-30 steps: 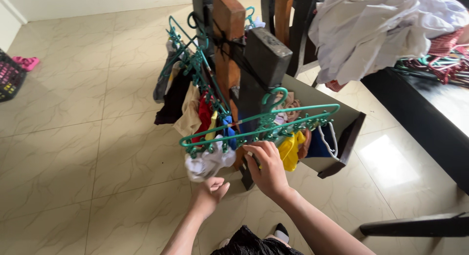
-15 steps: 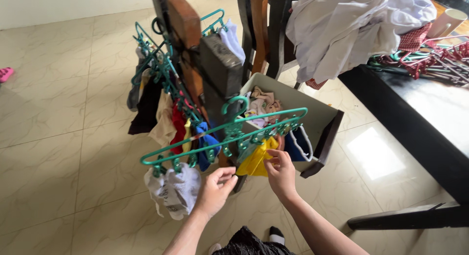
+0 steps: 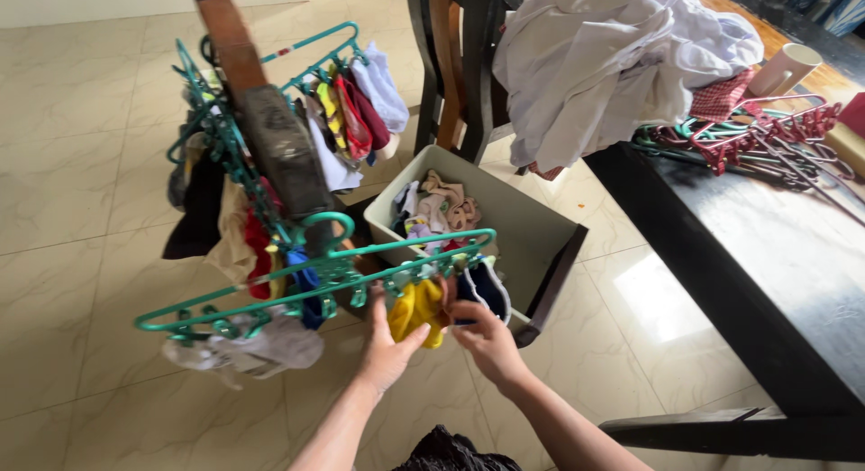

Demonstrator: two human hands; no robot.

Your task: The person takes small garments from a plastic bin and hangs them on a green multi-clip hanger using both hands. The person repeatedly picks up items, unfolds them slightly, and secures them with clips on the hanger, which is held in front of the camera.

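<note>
Presently both hands work at the near bar of the green clip hanger [image 3: 315,286], which hangs off a dark wooden chair [image 3: 270,146]. Left hand [image 3: 387,345] is cupped under the yellow garment [image 3: 416,310], fingers loosely curled around its lower half, not a tight grasp. Right hand [image 3: 487,340] is raised to the dark garment [image 3: 487,289] just right of the yellow one, fingertips pinching at its lower edge; thumb position cannot be read. Both garments hang from clips at the right end of the hanger's near bar, directly in front of the grey bin [image 3: 532,246].

Judgement on technique: support the cloth's weight from below with one hand and squeeze the clip with the other, rather than tugging downward, since the hanger is light and would swing or tip. Keep the hanger level; other small clothes [image 3: 261,345] at its left end could drag.

Hard to read: the clips gripping these two garments are hidden behind the fingers and cloth. Hook attachment to the chair is unclear. Bin contents are a jumble; the white laundry pile [image 3: 613,65] on the black table [image 3: 775,255] hides whatever lies beneath
</note>
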